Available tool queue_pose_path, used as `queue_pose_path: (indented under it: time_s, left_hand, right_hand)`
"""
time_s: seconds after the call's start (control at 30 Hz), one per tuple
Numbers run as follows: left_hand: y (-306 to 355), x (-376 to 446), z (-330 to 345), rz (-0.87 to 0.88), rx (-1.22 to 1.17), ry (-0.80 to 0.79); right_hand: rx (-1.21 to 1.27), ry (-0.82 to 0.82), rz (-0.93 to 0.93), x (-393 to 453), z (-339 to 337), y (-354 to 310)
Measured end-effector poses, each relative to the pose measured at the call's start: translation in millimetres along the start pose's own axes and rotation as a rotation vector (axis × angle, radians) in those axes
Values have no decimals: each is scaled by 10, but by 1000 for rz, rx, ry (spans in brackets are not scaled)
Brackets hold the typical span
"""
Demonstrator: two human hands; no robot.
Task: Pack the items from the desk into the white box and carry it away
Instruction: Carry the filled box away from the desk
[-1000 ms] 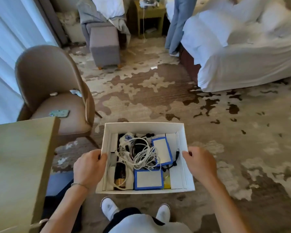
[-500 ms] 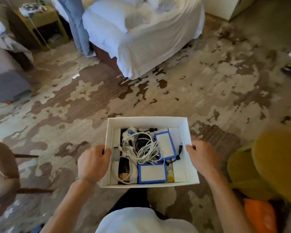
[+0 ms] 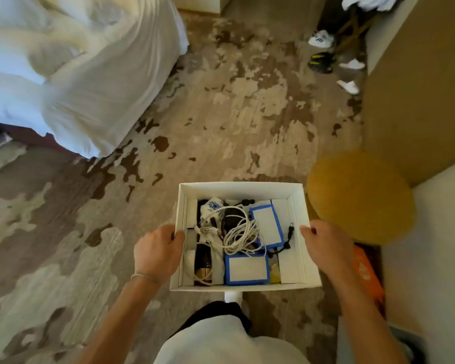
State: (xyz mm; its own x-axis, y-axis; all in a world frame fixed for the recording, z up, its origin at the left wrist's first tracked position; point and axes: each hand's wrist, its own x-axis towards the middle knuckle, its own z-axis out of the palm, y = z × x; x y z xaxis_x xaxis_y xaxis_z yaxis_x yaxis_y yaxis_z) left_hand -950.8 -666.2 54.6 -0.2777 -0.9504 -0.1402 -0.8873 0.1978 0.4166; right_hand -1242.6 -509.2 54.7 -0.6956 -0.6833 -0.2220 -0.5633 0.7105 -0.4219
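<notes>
Hands on the box: left hand (image 3: 158, 249) grips the left wall, fingers curled over the rim; right hand (image 3: 323, 245) grips the right wall the same way, roughly opposite. White box (image 3: 241, 189) held level in front of the body, above the patterned carpet (image 3: 221, 114), open-topped, no lid in view.

Contents: coiled white cable (image 3: 238, 236) in the middle, two blue-edged white cards (image 3: 267, 225), a dark bottle (image 3: 203, 261) lying along the left side, a black cable with plug (image 3: 289, 233) at right. All loose, nothing strapped.

Handling, judged: thin card walls, likely to flex under a squeeze, so support from beneath the base would be safer than rim pressure alone. Load looks light to moderate; bottle is the heavy piece and may roll if the box tilts. Keep level.

Surroundings: bed with white sheets (image 3: 76, 74) far left, yellow round stool (image 3: 360, 195) just right of the box, shoes (image 3: 322, 39) far right.
</notes>
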Motion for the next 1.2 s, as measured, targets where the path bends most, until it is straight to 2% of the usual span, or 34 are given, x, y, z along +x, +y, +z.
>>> queue_pose_path:
  time_s: [0.1,0.37,0.7,1.2]
  left_hand:
    - [379,301,161,86,19,-26]
    - [1426,956,571,245,66,-166]
    - [2719,1456,1312,344,95,-258]
    - [4390,1974,2996,174,226,-433]
  right_hand:
    - [-1,2,93,198,-199,233]
    - [76,131,283,619,-560,915]
    - [68,173,393,1374,-932,1929]
    - [103,96,433,3054,-977,3738]
